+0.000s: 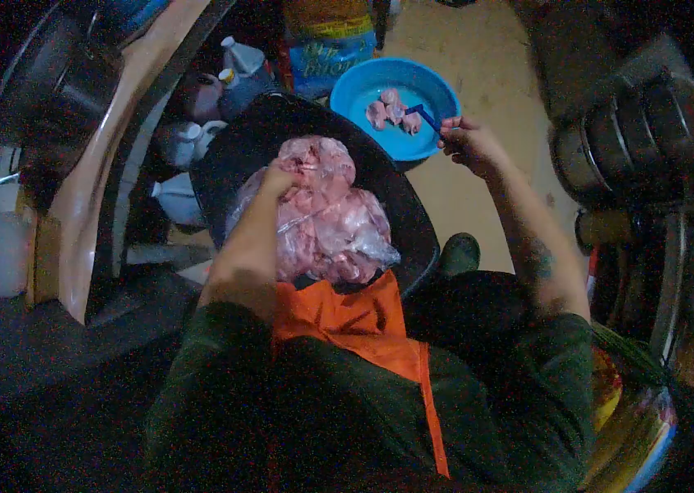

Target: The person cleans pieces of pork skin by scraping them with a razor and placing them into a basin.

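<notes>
A large heap of pale pink raw meat [335, 218], partly covered by clear plastic, sits in a black tub [413, 222] in front of me. My left hand [281, 181] is at the heap's upper left, its fingers curled into the meat and partly hidden. To the upper right, my right hand [464, 141] is closed around the end of a slim dark blue tool [427, 117], whose exact kind I cannot make out. The tool's far end reaches over a light blue basin [347, 99], close to several small meat pieces [393, 112] lying in it.
Plastic jugs [244, 59] stand left of the tub. A blue and yellow sack [330, 49] is behind it. Stacked metal pots [622, 140] line the right side. My dark boot [459, 253] is on the tan floor [495, 74] beside the tub.
</notes>
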